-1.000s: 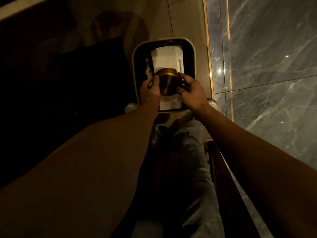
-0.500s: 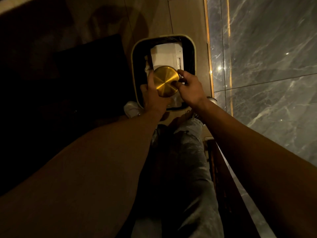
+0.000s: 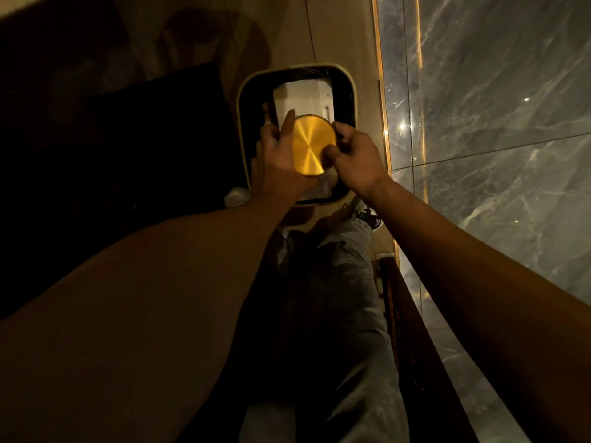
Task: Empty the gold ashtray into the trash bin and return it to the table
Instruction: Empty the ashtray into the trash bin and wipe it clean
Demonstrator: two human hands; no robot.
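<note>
The gold ashtray is upside down, its flat brushed base facing me, held over the open trash bin. My left hand grips its left side with the fingers stretched along the rim. My right hand holds the right edge, thumb on the base. The bin is a rounded rectangle with a pale rim and a dark liner. White paper waste lies inside it. The ashtray's inside is hidden.
A grey marble wall with a lit gold strip runs along the right. Dark furniture stands left of the bin. My legs in grey trousers and a shoe are below. A dark wooden edge lies at lower right.
The ashtray has tipped further over, from its side to fully inverted with the base facing up. Both hands stayed on it above the bin.
</note>
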